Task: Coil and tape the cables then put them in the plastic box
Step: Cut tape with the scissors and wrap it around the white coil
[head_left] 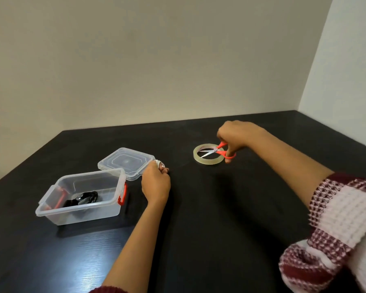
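My left hand (156, 185) grips a small coiled white cable (159, 163) just right of the clear plastic box (51, 210). The box stands open with red latches, and a coiled black cable (83, 200) lies inside it. My right hand (235, 135) holds red-handled scissors (217, 150) by the handles, their blades pointing left over a roll of clear tape (208, 161) that lies flat on the table.
The box's clear lid (125, 161) lies flat behind the box, next to my left hand. Everything rests on a dark table (220, 208) set in a corner, with walls behind and to the right.
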